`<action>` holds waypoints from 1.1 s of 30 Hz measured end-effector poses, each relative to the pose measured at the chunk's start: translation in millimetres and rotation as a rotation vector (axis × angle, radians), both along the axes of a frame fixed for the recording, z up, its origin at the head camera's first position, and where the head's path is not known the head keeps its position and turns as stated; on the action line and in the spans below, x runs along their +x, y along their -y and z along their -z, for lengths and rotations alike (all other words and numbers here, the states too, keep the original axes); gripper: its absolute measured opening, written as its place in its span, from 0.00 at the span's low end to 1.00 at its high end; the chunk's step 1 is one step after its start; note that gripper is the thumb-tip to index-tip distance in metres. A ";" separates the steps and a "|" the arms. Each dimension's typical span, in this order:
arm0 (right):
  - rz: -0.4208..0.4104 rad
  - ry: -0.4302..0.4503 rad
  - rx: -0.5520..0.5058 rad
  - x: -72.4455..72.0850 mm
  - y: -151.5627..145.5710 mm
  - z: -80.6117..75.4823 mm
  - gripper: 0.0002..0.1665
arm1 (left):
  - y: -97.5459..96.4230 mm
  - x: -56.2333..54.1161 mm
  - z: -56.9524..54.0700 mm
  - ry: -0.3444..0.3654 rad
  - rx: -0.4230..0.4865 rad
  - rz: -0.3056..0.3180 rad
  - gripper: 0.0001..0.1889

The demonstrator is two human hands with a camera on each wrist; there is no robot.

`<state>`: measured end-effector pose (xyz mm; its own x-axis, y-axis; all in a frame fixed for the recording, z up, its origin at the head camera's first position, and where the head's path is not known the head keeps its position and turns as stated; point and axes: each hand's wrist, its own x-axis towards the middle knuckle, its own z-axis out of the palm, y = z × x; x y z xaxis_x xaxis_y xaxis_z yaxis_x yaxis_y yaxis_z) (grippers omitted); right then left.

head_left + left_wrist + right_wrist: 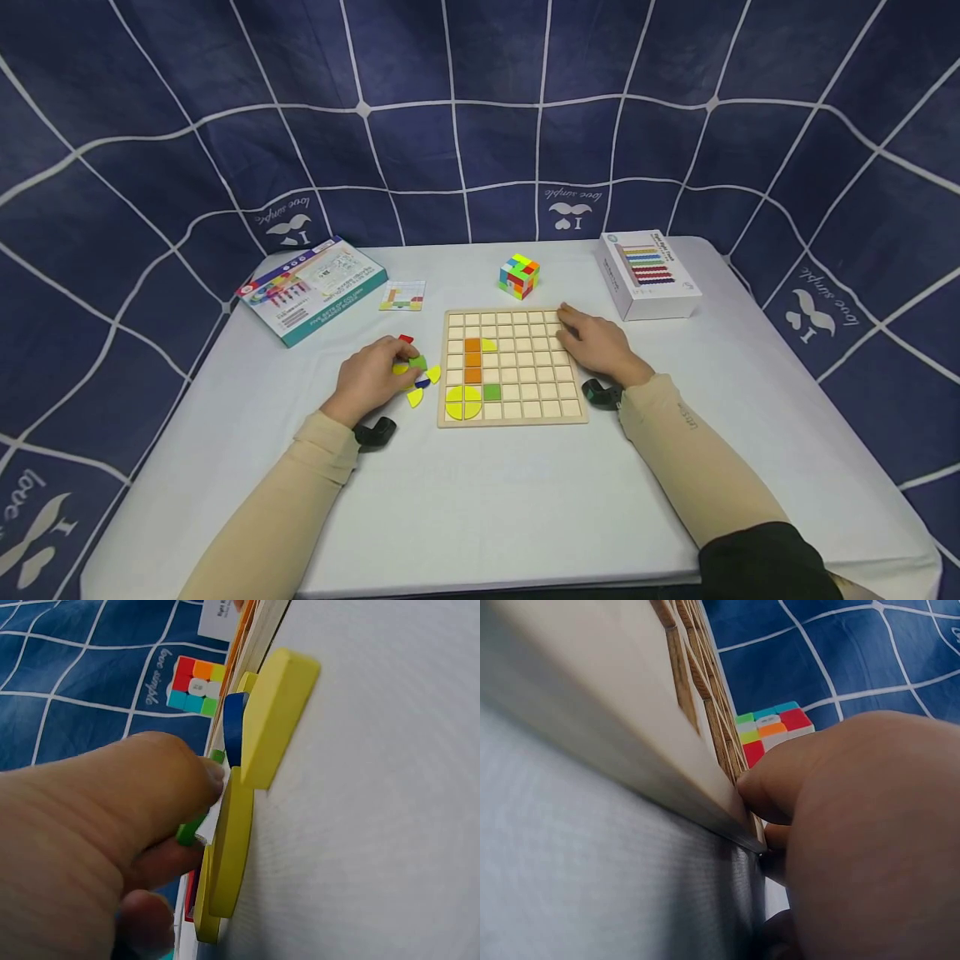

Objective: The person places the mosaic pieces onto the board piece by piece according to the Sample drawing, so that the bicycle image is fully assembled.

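Observation:
My left hand (375,373) pinches a green tile (417,363) between thumb and fingers, left of the wooden grid board (516,422). Around that hand lie several yellow quarter-round pieces (281,720), a blue and white piece (422,383) and a red piece (406,338). On the board are a yellow circle of quarter pieces (462,402), a column of orange squares (472,360), a green square (492,392) and a yellow piece (489,345). My right hand (600,343) holds the board's right edge near its far corner, thumb on the rim.
Behind the board stands a colour puzzle cube (519,276). A small pattern card (403,295) lies at the back left beside a flat teal box (315,287). At the back right is a white box (649,275). A blue curtain (495,142) hangs behind the table.

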<state>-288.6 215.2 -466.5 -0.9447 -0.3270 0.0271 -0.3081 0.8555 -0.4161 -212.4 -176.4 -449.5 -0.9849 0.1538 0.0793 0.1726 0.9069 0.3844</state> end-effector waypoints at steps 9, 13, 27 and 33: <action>0.005 -0.006 0.002 0.9 -2.3 -1.5 0.35 | -10.0 6.0 -5.9 -0.138 0.071 0.073 0.16; -0.001 0.009 -0.014 0.8 -2.0 -1.2 0.35 | -24.5 15.6 -10.4 -0.188 0.074 0.131 0.16; 0.002 0.015 -0.022 -2.4 1.3 2.7 0.35 | -91.6 35.5 -22.0 -0.110 -0.005 0.364 0.13; 0.011 0.021 -0.021 -1.5 -0.4 1.0 0.35 | -106.8 30.9 -17.1 -0.103 -0.020 0.420 0.12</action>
